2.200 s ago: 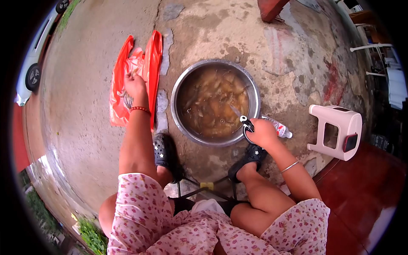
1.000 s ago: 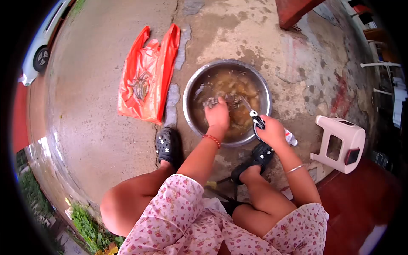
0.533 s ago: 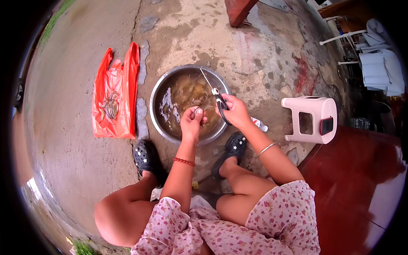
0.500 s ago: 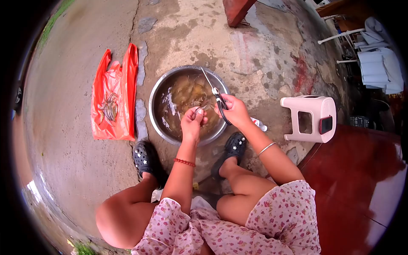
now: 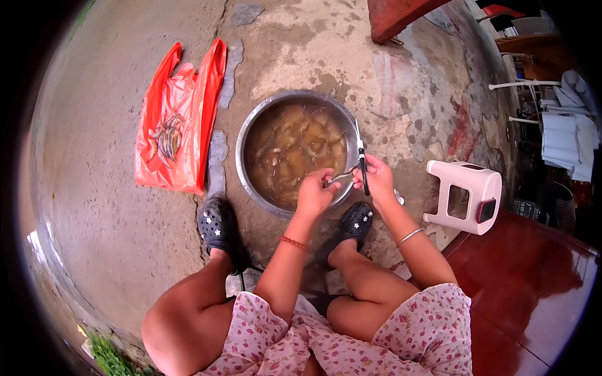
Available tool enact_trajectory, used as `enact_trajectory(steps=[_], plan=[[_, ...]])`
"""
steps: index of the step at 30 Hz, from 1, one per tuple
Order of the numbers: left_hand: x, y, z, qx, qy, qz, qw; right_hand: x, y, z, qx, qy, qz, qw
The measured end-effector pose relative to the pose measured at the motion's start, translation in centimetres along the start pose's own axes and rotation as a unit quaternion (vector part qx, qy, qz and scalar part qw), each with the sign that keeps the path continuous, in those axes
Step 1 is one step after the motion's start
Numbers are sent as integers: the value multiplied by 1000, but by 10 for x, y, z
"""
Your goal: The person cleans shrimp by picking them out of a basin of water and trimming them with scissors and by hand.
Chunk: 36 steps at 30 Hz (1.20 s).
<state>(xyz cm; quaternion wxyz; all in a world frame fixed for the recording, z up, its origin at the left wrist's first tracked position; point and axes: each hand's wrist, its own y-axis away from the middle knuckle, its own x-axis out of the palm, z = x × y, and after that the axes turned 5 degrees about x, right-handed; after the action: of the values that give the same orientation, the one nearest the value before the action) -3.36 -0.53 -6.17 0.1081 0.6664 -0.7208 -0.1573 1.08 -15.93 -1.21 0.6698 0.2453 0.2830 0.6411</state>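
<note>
My left hand (image 5: 316, 193) pinches a shrimp (image 5: 338, 178) over the near right rim of a metal basin (image 5: 243, 172). In my right hand (image 5: 378, 182) is a pair of black-handled scissors (image 5: 362, 164), its blades pointing up and away from me. The fingers of that hand are close to the shrimp's right end; whether they touch it I cannot tell. Murky brown water fills the basin, and several shrimp (image 5: 313, 141) show in it. On the ground to the left, a red plastic bag (image 5: 194, 135) bears a small heap of shrimp (image 5: 167, 141).
A pink plastic stool (image 5: 483, 194) lies on its side at the right. Some light blue cloth (image 5: 567, 138) hangs at the far right. A red post or leg (image 5: 401, 19) stands beyond the basin. My feet in black clogs (image 5: 216, 225) flank the basin's near side.
Both hands have moved right and nearer to me, from over the basin's water to its right rim. The scissors have turned more upright. My view has shifted slightly.
</note>
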Motion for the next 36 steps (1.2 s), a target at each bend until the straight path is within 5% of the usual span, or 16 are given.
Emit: enact_trajectory(steps=[6,9,12,13,14,16,18,26,31,36], plan=[[-1,3,5,52,-185,-164,968,7,0,4,-52,-69,-87,992],[8,7,0,-14,-232,-226,946,15,1,7,-76,-105,-114,985],[19,9,-5,-81,-171,-187,964,24,7,14,-70,-132,-107,983],[23,6,-3,-149,95,-102,979,26,8,14,-69,-146,-103,981],[27,5,-1,-204,353,-9,913,28,10,14,-69,-160,-99,980],[25,8,-21,-227,370,-7,901,32,14,15,-62,-164,-93,980],[32,5,-15,-146,503,-43,851,34,17,11,-55,-168,-87,980],[23,2,-24,-90,595,-80,795,40,25,1,-34,-158,-37,986],[7,-9,-7,-58,524,-121,841,31,26,3,-19,-67,-19,997],[-27,-20,-11,-25,465,-194,864,4,29,-18,31,58,116,991]])
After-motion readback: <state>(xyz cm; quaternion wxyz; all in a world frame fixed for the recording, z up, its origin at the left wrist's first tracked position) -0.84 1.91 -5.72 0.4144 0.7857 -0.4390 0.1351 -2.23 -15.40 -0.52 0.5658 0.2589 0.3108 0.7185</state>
